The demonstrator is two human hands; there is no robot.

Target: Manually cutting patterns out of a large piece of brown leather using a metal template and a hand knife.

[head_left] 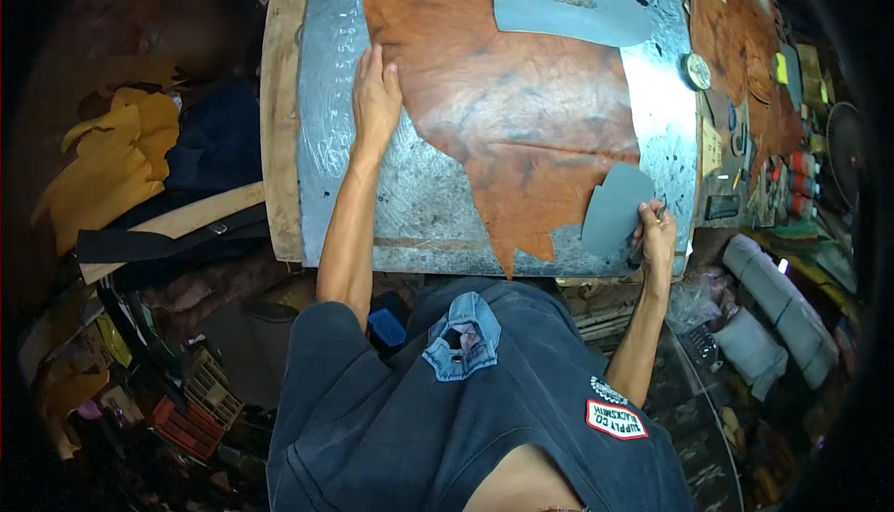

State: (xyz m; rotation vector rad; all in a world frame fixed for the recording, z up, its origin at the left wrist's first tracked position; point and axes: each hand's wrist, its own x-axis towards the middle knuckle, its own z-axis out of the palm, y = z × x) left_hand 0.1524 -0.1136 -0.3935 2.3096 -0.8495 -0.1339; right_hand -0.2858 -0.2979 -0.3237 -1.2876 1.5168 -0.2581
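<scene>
A large piece of brown leather (540, 102) with darker mottling lies over a grey metal-topped table (424, 195). My left hand (375, 97) rests at the leather's left edge, fingers stretched out and close together. On the right, my right hand (657, 232) is closed at the edge of a small rounded grey template (613, 206), which lies over the leather's lower right corner. Something dark shows below those fingers, too small to name. Farther off, a larger grey template (559, 1) with a slot-shaped mark lies on the leather.
A round tin (696, 71) stands at the table's right edge. Beyond it are more brown leather (731, 32) and several red-capped bottles (801, 184). Yellow leather (116, 149) hangs at the left, near a wooden plank (200, 216). A red crate (186, 426) sits lower left.
</scene>
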